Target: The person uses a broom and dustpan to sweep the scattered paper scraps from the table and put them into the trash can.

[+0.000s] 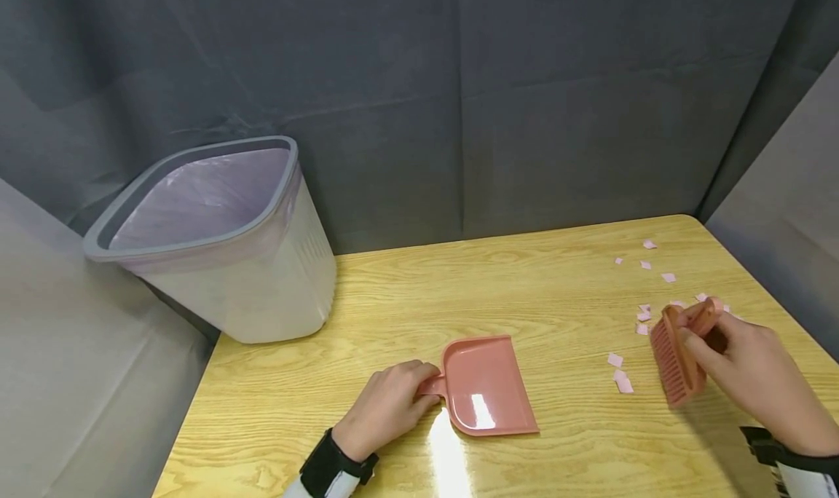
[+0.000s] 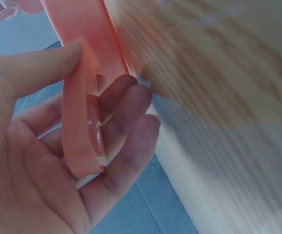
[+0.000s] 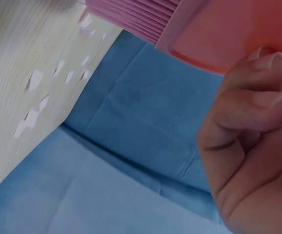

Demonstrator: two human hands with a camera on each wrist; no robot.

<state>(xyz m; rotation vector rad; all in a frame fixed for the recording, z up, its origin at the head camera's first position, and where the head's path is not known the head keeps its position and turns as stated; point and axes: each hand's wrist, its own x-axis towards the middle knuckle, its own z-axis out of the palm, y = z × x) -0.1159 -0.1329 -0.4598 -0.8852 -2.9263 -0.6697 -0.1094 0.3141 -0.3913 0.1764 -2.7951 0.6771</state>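
Note:
A pink dustpan (image 1: 488, 385) lies on the table near its front middle, its straight edge facing right. My left hand (image 1: 393, 403) holds it by the short handle (image 2: 77, 107), thumb on one side and curled fingers on the other in the left wrist view. At the right, my right hand (image 1: 754, 352) grips a pink brush (image 1: 678, 360) with its bristles (image 3: 136, 17) toward the left. The brush appears raised off the table. Small pink paper scraps (image 1: 619, 374) lie left of the brush and beyond it; some are partly hidden behind the brush and hand.
At the back left stands a pale bin (image 1: 262, 287) with a grey rim and a translucent liner. Grey cloth (image 1: 524, 105) hangs behind the wooden table (image 1: 393, 301) and along both sides. More scraps (image 3: 33, 80) lie toward the table's far right corner.

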